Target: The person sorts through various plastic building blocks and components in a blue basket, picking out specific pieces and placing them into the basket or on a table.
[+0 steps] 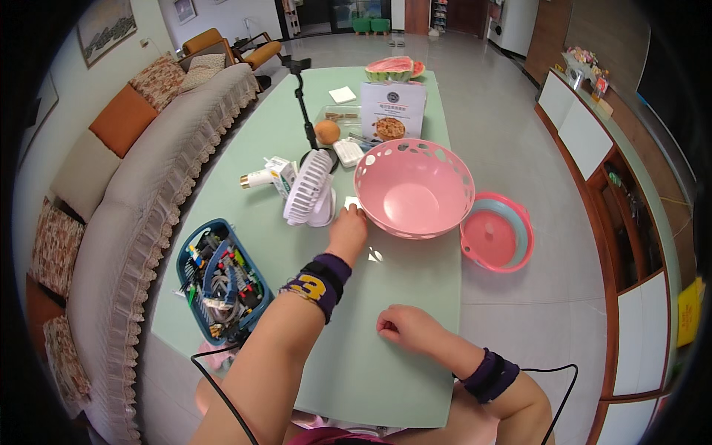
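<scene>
My left hand [349, 229] reaches forward over the pale green glass table [384, 378]. Its fingertips are at a small white object [351, 201], and whether they grip it cannot be told. This spot lies between a white desk fan [307, 186] on the left and a large pink plastic basket [417, 192] with a pierced rim on the right. Nearer to me, my right hand [410, 329] rests on the tabletop with its fingers curled in. Nothing shows in it. Both wrists wear dark purple bands.
A blue basket of tools and cables [214, 225] stands on the left. Beyond the fan are a black phone stand [303, 105], an orange fruit [327, 132], a cereal box [389, 97] and cut watermelon [386, 69]. A pink collapsible basin [495, 239] sits beyond the table's right edge.
</scene>
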Available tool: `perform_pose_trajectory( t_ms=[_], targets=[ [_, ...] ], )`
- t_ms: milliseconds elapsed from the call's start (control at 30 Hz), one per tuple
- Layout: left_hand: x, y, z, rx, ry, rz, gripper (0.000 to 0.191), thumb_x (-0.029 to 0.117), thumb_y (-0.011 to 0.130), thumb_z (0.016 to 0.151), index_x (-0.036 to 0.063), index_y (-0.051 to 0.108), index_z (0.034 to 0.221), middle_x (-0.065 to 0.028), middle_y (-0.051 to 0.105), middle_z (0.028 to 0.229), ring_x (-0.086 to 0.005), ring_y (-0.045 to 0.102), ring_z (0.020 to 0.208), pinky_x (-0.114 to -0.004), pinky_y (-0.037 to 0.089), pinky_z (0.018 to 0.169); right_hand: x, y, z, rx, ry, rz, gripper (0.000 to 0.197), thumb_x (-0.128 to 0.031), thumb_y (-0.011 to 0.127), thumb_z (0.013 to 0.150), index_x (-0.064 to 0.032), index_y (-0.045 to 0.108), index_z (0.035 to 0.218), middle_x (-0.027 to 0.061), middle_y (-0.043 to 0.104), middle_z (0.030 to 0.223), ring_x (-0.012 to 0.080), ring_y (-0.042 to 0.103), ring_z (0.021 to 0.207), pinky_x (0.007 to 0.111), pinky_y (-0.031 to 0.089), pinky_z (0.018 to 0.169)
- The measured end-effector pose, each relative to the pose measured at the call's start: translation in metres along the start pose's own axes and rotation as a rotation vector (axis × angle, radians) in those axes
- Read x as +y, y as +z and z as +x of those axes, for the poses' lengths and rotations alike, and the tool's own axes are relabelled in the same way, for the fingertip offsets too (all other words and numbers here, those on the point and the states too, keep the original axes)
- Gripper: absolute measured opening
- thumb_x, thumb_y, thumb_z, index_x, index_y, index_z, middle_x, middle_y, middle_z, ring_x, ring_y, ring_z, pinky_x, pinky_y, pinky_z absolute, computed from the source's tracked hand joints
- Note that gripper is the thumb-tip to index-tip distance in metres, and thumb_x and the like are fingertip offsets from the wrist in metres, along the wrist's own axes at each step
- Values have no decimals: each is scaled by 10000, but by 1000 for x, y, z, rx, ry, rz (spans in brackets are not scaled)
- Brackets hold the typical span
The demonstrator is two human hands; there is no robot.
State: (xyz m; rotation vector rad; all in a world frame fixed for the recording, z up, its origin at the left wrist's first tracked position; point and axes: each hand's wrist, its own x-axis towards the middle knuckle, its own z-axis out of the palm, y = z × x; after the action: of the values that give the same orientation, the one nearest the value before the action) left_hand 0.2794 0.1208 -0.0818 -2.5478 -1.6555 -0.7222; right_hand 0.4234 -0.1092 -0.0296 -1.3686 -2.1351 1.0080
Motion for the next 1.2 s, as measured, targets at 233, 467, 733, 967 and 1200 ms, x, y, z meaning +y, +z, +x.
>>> perform_pose_trajectory(
  t_ms=[233, 467, 733, 967, 1200],
  targets=[
    [33, -60, -77, -119, 48, 215, 107, 114, 656, 815, 55, 670, 904, -103, 590, 1034, -278, 614, 986, -399, 597, 699, -14, -2, 13, -41, 84, -30, 122, -113, 701, 836, -33, 697, 928, 103, 693, 835, 232, 670, 757, 345, 536, 725],
    [27, -127, -130, -302, 99, -133, 183, 42, 701, 779, -1, 626, 941, -192, 574, 1016, -343, 637, 951, -400, 592, 690, -68, -2, 36, 120, 160, 12, 172, -136, 702, 877, 4, 699, 977, 81, 700, 812, 171, 660, 747, 315, 531, 715],
    [-4, -255, -180, -30, 112, -366, 279, -13, 567, 833, 53, 629, 1096, -150, 564, 982, -360, 601, 943, -434, 512, 786, -129, 16, 67, 285, -19, 134, 167, -145, 712, 898, -11, 713, 998, 109, 703, 918, 195, 698, 787, 317, 547, 732],
    [-73, -297, -198, 128, -28, -552, 293, 28, 658, 878, 40, 611, 1167, -133, 594, 1003, -325, 629, 956, -399, 529, 794, -164, 56, 122, 283, -94, 323, 164, -129, 700, 912, -37, 705, 1048, 64, 720, 949, 146, 675, 778, 286, 542, 734],
    [-146, -320, -225, 260, -206, -518, 380, -16, 654, 835, 31, 595, 1207, -157, 598, 1048, -322, 631, 897, -399, 525, 795, -136, 87, 136, 578, -134, 73, 413, -183, 700, 915, -75, 576, 1294, 85, 613, 1031, 166, 631, 799, 294, 534, 709]
  ],
)
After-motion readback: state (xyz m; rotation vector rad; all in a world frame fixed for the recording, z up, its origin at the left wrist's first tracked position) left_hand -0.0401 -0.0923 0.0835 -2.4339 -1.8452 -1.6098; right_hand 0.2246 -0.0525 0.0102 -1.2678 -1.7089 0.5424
